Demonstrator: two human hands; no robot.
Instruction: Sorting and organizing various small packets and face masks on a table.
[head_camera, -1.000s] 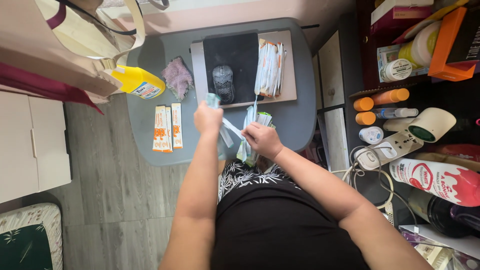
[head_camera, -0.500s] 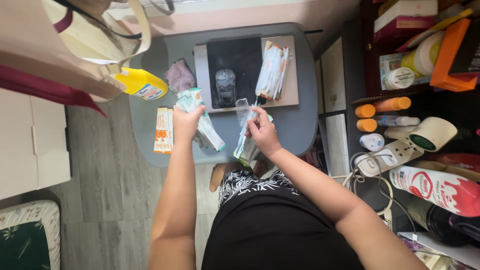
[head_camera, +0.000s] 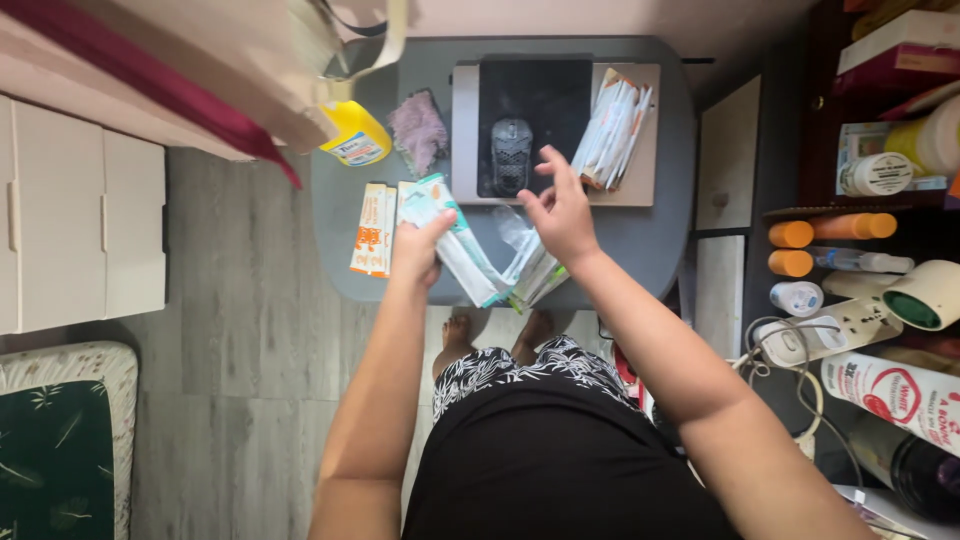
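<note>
Gripping green-white packets (head_camera: 455, 240), left hand (head_camera: 418, 248)

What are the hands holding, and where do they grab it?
The left hand grips a long white-and-teal packet near its upper end. The right hand is open above the table, holding nothing.

A grey computer mouse (head_camera: 511, 155) is seen on a black mat (head_camera: 535, 95) at the far side of the grey table (head_camera: 650, 250). A yellow bottle (head_camera: 356, 133) and a pink cloth (head_camera: 419, 128) are placed left of it. Orange-capped bottles (head_camera: 825, 228) are shelved at right.
</note>
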